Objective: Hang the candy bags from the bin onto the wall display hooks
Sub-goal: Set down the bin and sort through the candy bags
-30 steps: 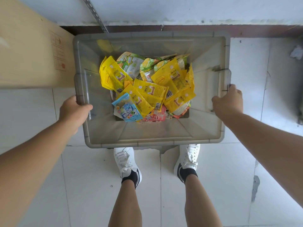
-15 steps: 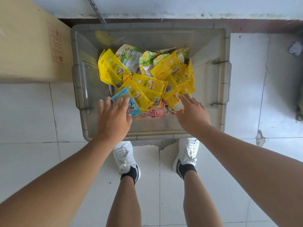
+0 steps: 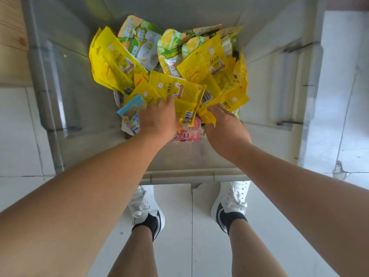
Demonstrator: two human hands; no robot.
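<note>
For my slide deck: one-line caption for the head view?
Left hand and right hand reach into yellow candy bags piled in a grey bin.

Fingers (image 3: 216,109) mostly under candy bags (image 3: 180,90)

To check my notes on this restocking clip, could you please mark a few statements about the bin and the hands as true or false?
1. The left hand and right hand both reach into the grey bin. True.
2. Every bag in it is yellow. False: green bags, a blue bag and a pink bag lie there too.
3. The left thumb lies on a yellow bag. True.
4. The person is barefoot. False: white shoes.
</note>
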